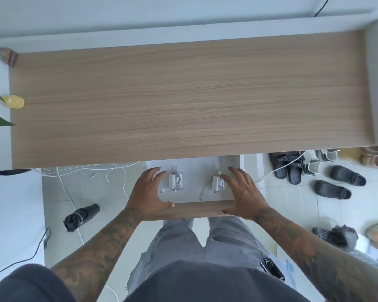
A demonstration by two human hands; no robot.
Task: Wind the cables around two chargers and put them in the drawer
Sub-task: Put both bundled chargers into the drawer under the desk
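Below the wooden table edge an open white drawer (194, 168) sticks out, with a wooden front panel (196, 209). Two white chargers lie inside, each with its cable wound around it: the left charger (174, 181) and the right charger (217, 184). My left hand (150, 192) rests at the drawer's left side, fingers spread over the drawer, thumb on the front panel. My right hand (242, 192) is at the drawer's right side, fingers straight and close to the right charger, thumb against the front panel. Neither hand holds anything.
The long wooden table (183, 101) fills the upper view, with a yellow object (14, 101) at its left edge. White cables (92, 171) hang left of the drawer. A dark bottle (81, 216) lies on the floor; several shoes (314, 171) sit on the right.
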